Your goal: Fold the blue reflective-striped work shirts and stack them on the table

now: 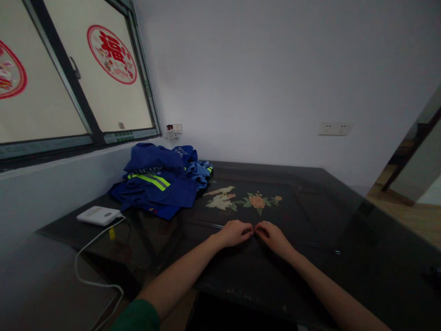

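Wall [241, 69] rises beyond my fingers, and the dark table [344, 220] lies under them, stretching farther out past them and to both sides. The window [103, 101] is up and off to their left. Blue clothes [155, 184] lie heaped ahead and left of them. My forearms slant in from the lower corners and converge, the left coming out of a green sleeve [138, 316]. My left hand [234, 233] and right hand [274, 236] rest low on the table, fingers released and loosely curled, tips almost meeting. Just beyond them sits the flower pattern [257, 201]; well left, the white box [99, 215] with its cable [93, 283].
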Available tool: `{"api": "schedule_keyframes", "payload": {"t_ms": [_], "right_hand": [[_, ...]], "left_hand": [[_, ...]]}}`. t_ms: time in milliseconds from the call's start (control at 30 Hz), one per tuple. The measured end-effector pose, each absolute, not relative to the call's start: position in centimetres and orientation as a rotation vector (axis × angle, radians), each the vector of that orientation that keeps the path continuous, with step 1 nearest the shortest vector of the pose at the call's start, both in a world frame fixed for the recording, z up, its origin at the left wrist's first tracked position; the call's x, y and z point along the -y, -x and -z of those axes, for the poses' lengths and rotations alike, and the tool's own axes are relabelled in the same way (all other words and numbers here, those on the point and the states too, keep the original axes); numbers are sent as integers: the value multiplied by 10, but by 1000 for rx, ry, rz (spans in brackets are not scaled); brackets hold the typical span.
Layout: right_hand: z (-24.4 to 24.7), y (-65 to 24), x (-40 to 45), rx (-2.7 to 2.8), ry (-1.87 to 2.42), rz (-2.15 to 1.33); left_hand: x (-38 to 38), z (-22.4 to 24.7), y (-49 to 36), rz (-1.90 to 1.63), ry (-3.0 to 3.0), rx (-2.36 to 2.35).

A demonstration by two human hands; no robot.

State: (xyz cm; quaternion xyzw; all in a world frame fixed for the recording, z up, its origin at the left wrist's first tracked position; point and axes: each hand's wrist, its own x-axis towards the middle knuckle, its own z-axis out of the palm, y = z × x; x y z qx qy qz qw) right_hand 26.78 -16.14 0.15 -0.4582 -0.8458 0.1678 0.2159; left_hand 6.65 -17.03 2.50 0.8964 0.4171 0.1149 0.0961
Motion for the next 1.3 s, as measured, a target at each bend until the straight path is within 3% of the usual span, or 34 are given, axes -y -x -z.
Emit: {"api": "schedule_keyframes", "payload": {"t_ms": [967,1133,1300], "right_hand": [[-10,-265,168,2389,1224,-428],[-11,-267,168,2411,1220,-463],[-13,-270,167,2423,1182,-517]], "left_hand": [[174,-31,-66,-349,-2623,-1196],[159,-43,-46,-744,-2441,-1231],[123,-64,47,-1236,-2386,-1636]]}}
